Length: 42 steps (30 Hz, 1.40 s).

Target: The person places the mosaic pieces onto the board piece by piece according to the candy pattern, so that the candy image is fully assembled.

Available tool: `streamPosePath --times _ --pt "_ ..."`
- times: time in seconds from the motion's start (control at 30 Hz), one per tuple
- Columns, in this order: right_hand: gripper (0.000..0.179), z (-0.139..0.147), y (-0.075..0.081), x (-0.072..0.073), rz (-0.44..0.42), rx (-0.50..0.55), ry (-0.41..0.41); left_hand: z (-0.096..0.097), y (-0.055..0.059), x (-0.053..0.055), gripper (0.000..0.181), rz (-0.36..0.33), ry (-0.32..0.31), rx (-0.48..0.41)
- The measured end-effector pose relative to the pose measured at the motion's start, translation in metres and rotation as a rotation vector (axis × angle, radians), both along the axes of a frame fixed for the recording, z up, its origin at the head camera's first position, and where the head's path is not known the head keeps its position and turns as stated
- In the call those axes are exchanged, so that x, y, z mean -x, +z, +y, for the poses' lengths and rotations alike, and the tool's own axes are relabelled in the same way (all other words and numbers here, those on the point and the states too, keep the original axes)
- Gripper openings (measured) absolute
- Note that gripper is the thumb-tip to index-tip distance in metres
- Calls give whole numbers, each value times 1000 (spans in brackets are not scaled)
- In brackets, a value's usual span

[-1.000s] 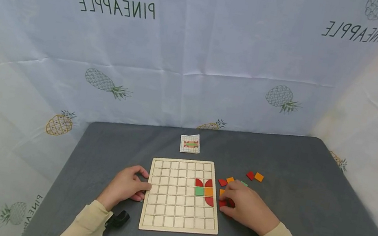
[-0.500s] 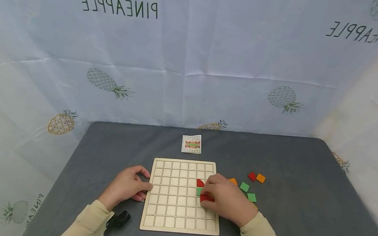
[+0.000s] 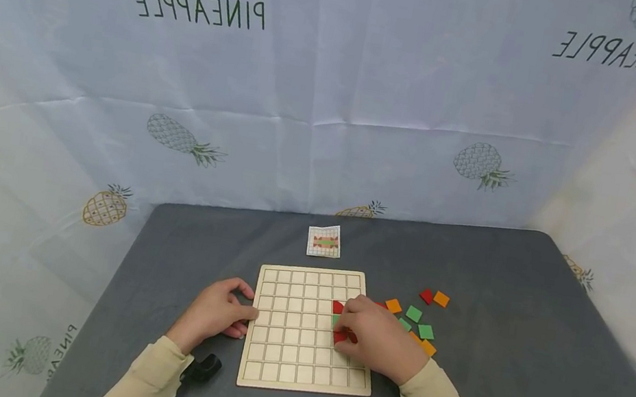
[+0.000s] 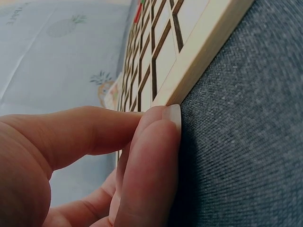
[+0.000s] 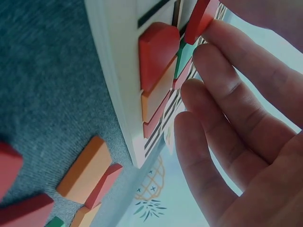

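A pale wooden grid board (image 3: 284,342) lies on the dark table. My left hand (image 3: 215,310) rests at its left edge, thumb and fingertips touching the rim with relaxed fingers. Over the board's right part, my right hand (image 3: 382,337) pinches a red curved tile (image 5: 200,21) by its edges, tilted against the grid in the right wrist view. Beside it on the board sit a red tile (image 5: 158,56), an orange tile (image 5: 157,97) and a green tile (image 5: 184,59). The right hand hides part of these tiles in the head view.
Several loose red, orange and green tiles (image 3: 414,313) lie on the table right of the board. A small pattern card (image 3: 324,240) lies behind the board. A black object (image 3: 204,368) sits by the left wrist. Pineapple-printed cloth (image 3: 317,87) hangs behind the table.
My right hand has moved left from the loose tiles onto the board, carrying a red tile, then slightly settled there. The left hand has stayed at the board's edge.
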State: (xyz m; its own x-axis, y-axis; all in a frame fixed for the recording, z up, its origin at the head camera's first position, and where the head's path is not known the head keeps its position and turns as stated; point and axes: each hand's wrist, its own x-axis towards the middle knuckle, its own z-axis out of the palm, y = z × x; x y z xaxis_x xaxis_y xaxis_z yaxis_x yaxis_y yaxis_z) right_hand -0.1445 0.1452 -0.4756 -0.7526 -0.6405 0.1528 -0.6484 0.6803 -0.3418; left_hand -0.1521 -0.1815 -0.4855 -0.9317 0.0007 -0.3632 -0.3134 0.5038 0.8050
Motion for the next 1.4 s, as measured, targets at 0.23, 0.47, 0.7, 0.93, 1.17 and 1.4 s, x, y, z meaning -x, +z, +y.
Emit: streamPosePath --times 0.23,0.47,0.7,0.93,1.17,1.4 --pt "12 1 2 -1 15 0 -12 0 2 1 33 11 -20 -14" --pt "13 1 3 0 15 -3 -23 1 4 3 34 14 -16 -10" --pt "12 0 3 -1 38 -4 -17 3 5 4 33 15 -18 7" --pt "10 8 7 0 -4 14 -35 2 4 5 34 5 -8 6" --pt "15 56 15 2 -27 10 -170 1 3 5 35 2 3 12" --pt "18 116 12 3 -165 12 -316 -1 0 0 34 -5 -2 0"
